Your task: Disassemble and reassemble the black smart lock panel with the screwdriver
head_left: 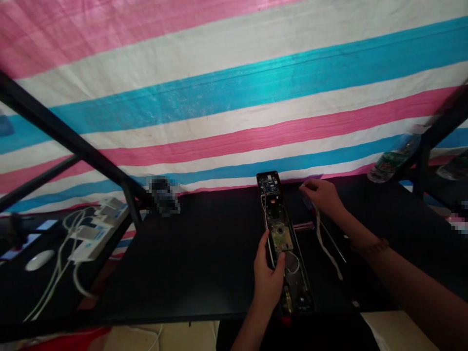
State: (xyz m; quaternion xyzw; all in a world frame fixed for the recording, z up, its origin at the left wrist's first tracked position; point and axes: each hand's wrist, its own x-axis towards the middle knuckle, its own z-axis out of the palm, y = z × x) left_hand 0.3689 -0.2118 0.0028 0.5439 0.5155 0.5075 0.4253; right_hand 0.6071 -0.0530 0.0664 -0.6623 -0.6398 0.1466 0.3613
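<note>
A long, opened black device casing (277, 214), which looks like an electronic door lock, lies lengthwise on the black table. Inside show a blue circuit board (269, 185), a yellowish metal plate (283, 237) and a white wire (295, 265). My left hand (268, 280) grips the casing's lower left side, thumb over the inside and fingers along the edge. To the right of its top end, my right hand (323, 195) is closed in a pinch, a small whitish bit at its fingertips. A beige strip (323, 243) trails down from that hand onto the table.
A thin metal rod, perhaps a screwdriver shaft (334, 243), lies right of the casing, near a pinkish packet (304, 226). A plastic bottle (387, 163) stands at the back right. At left are a power strip (93, 243) with cables and a white mouse (40, 260).
</note>
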